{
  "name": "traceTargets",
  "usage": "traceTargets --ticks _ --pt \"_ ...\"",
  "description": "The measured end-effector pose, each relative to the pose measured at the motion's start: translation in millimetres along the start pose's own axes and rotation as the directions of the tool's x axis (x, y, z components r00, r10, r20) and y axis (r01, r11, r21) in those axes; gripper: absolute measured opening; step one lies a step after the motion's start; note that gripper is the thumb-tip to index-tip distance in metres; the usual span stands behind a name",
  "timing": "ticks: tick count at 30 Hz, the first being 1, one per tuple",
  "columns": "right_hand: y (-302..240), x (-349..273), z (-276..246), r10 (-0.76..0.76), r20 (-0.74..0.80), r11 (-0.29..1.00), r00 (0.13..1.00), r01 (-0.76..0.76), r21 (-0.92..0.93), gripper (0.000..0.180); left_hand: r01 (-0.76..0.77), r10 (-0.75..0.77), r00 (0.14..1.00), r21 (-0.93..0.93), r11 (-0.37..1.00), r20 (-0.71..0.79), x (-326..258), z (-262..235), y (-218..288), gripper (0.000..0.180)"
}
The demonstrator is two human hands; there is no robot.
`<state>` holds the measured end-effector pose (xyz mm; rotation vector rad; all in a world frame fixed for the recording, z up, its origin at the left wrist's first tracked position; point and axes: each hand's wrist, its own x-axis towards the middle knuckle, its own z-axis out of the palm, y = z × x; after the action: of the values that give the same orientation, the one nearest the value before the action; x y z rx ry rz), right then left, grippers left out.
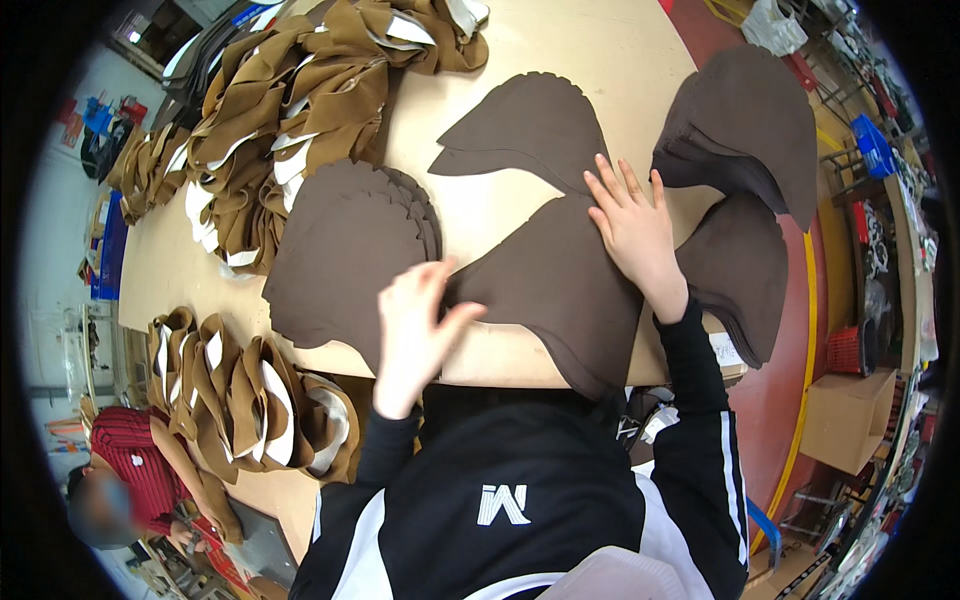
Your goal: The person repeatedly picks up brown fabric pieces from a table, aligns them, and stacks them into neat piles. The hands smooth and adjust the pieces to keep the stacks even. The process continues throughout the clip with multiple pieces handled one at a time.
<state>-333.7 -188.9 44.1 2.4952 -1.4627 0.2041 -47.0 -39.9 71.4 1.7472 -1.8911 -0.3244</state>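
Lying flat on the table point(590, 45), the middle piece point(560, 265) of dark brown sheet was covered near its right edge by the right hand point(638, 222), as seen in the head view. That palm was turned down with the fingers spread wide, and nothing was gripped; the sheet was perhaps steadied by a light press, since a broad hand would spread the load without creasing it.

The left hand point(412, 325) was blurred, its thumb held away from half-curled fingers. It was placed over the gap between the middle piece and the left stack point(345, 250), nothing could be seen in its grasp, and whether either was touched could not be told.

Beyond the middle piece, the far piece point(535, 115) was laid out (one layer or two overlapped, it could not be said for certain). The upper right stack point(745, 115) and lower right stack point(745, 260) were set along the table's right side, probably so that both could be reached easily.

Tan pieces were heaped loosely in the far heap point(270, 110) and near heap point(215, 400) on the left, seemingly kept apart by colour.
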Motion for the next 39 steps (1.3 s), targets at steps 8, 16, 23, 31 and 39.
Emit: traceTargets --ticks 8,16,23,31,39 --pt "-28 -57 -68 -0.111 0.041 0.916 0.993 0.086 0.392 0.048 -0.032 0.045 0.987 -0.087 0.996 0.153 -3 23 0 0.084" --pt "-34 -83 -71 0.000 0.065 0.872 0.998 -0.032 0.488 0.046 0.014 -0.038 0.994 -0.215 0.977 -0.106 -3 32 0 0.030" --pt "-52 -91 -90 0.086 0.005 0.724 0.996 -0.067 0.687 0.048 0.245 -0.379 0.914 -0.548 0.800 -0.144 9 -49 -24 0.006" --pt "-163 -55 -39 0.073 0.148 0.755 0.986 -0.151 0.638 0.069 0.332 -0.167 0.818 0.214 0.919 -0.551 -2 -113 -190 0.045" --pt "-209 -92 -49 -0.400 0.181 0.372 0.898 -0.021 0.928 0.094 0.598 -0.606 0.789 -0.103 0.795 -0.097 -28 -82 -151 0.086"
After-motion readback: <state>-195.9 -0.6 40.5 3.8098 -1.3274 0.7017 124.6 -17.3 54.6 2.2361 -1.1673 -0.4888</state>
